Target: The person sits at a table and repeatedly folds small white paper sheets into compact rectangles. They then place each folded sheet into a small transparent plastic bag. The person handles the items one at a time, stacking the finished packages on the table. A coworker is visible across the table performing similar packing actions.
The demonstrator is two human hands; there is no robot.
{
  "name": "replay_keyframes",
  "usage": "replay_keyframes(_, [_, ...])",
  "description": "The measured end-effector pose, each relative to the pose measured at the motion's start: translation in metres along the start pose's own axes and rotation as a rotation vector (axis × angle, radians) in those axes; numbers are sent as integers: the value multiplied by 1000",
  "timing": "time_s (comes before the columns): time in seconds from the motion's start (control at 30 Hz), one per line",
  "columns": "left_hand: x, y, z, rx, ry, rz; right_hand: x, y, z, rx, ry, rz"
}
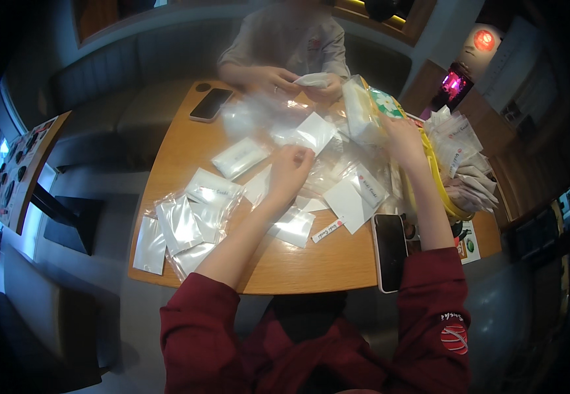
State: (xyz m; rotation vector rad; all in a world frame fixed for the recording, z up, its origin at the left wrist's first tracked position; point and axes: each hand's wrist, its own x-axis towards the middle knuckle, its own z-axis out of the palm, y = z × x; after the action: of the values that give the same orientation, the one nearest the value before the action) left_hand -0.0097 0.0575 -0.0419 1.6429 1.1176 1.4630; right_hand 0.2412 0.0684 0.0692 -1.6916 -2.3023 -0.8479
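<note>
My left hand point(289, 172) rests over the middle of the wooden table point(186, 148), fingers curled on a small white packet point(260, 185) among clear plastic bags. My right hand point(400, 134) is raised at the right and grips a clear bag with a green-and-white flowered label point(385, 102). Both my sleeves are dark red. White paper sachets point(239, 157) and flat clear bags point(180, 226) lie spread across the table in front of me.
Across the table another person's hands point(278, 80) hold a white packet. A dark phone point(210, 104) lies near them, and a white-edged phone point(388, 251) by my right arm. A yellow basket point(437, 172) with white sachets stands at the right. Grey bench seats surround the table.
</note>
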Motion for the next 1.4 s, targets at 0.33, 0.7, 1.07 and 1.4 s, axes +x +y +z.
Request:
replay_keyframes(0.33, [-2,4,-4,-14,-17,-16,11,-18,-16,-44,340,234])
replay_keyframes(0.7, [-2,0,-2,11,-31,13,-5,-15,2,88,288,80])
replay_keyframes(1.07, [-3,-2,-1,4,-29,17,-1,-15,-9,145,329,16])
replay_keyframes(1.4, [-2,-8,2,44,-21,46,2,-13,-8,60,175,45])
